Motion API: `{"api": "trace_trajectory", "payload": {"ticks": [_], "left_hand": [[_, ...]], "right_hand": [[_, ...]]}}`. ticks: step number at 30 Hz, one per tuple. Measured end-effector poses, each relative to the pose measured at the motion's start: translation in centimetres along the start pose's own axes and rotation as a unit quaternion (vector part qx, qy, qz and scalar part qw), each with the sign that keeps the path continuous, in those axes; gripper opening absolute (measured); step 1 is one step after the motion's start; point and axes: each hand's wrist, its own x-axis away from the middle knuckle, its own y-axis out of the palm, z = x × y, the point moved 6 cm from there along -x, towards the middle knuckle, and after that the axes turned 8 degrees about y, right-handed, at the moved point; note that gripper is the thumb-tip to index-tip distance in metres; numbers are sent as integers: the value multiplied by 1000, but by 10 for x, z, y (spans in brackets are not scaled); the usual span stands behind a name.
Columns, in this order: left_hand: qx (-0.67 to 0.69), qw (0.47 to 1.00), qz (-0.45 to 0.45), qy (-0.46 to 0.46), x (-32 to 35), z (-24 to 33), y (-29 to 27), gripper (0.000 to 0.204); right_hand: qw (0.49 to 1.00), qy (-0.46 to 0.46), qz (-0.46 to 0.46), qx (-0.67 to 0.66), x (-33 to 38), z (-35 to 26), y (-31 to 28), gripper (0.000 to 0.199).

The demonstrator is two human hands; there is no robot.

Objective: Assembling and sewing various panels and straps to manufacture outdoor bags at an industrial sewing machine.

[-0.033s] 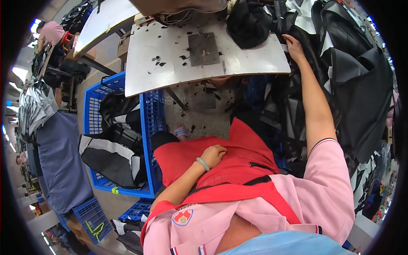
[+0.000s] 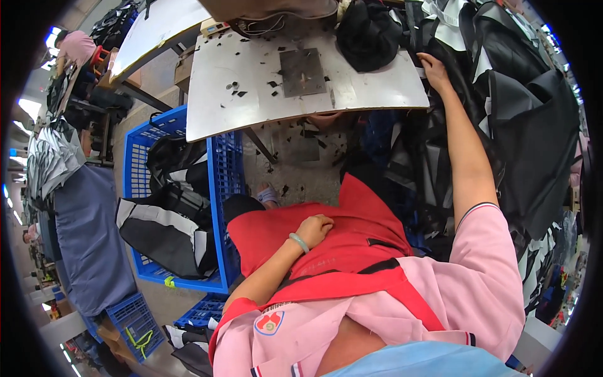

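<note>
My left hand (image 2: 316,231) lies on the red apron (image 2: 308,217) over my lap, its fingers loosely curled in and nothing showing in them. A pale green bangle (image 2: 299,242) circles that wrist. Stretched far forward, my right hand (image 2: 434,70) is at the right edge of the white worktable (image 2: 251,116), beside the heap of black fabric pieces (image 2: 534,119). Its fingers are extended and slightly bent against the black fabric; no held piece can be made out. On the tabletop near it sits a bunched black fabric piece (image 2: 369,38).
Small black scraps lie around a grey metal plate (image 2: 303,72) on the table. A blue plastic crate (image 2: 220,188) holding black and grey fabric pieces stands at my left. Beyond it are a blue-grey cloth cover (image 2: 94,239) and a smaller blue crate (image 2: 132,327).
</note>
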Motion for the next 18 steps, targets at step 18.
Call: {"api": "trace_trajectory", "payload": {"ticks": [18], "left_hand": [[99,983,18,-152,13,-71,8,28]], "right_hand": [[841,-50,-113,527,-35,-11,34,57]]}}
